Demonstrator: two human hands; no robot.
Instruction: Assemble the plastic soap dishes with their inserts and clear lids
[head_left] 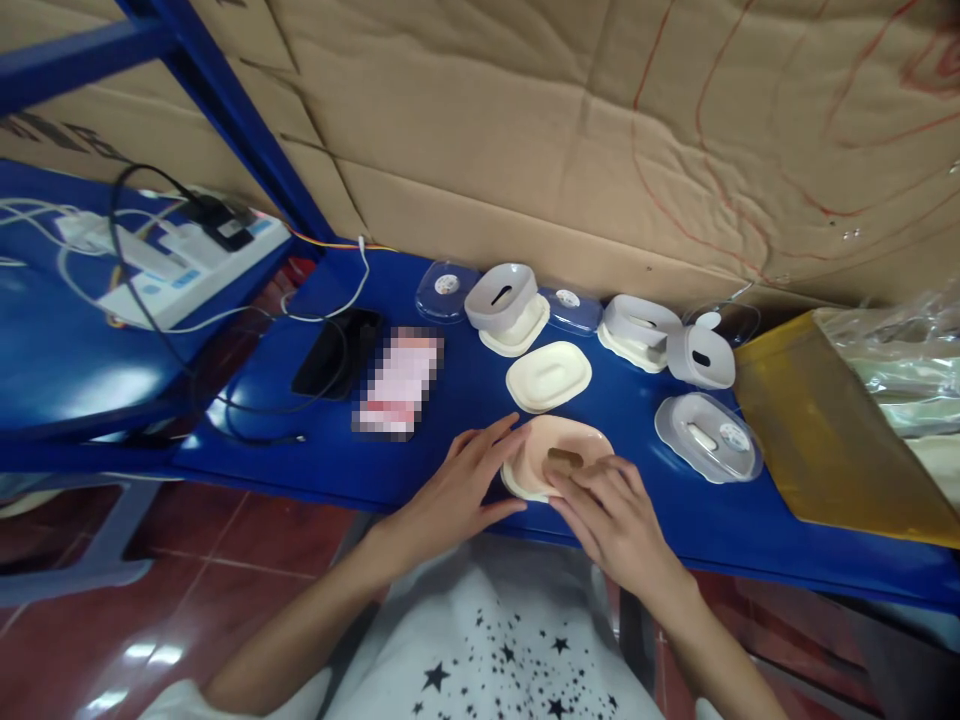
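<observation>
Hidden, cropped & unreadable bits, head view.
R hand (611, 500) covers right end of peach dish (551, 435), so exact fingertip contact unclear; L hand (469, 475) hides a bit of its left rim. Phone (399, 382) scrn pixelated, unreadable. Stickers (448, 284) on clear lids (427, 292) too small to read. Back-right lid (741, 322) part. behind grey holder (718, 360). Plastic-wrapped stack (900, 370) cut by pic's R edge, contents unclear; white cables (34, 207) run off L edge; cardboard (480, 90) cropped at top, shirt (495, 640) at btm.

A blue table (474, 388) bears pale dishes (549, 377), clear lids (448, 298).
</observation>
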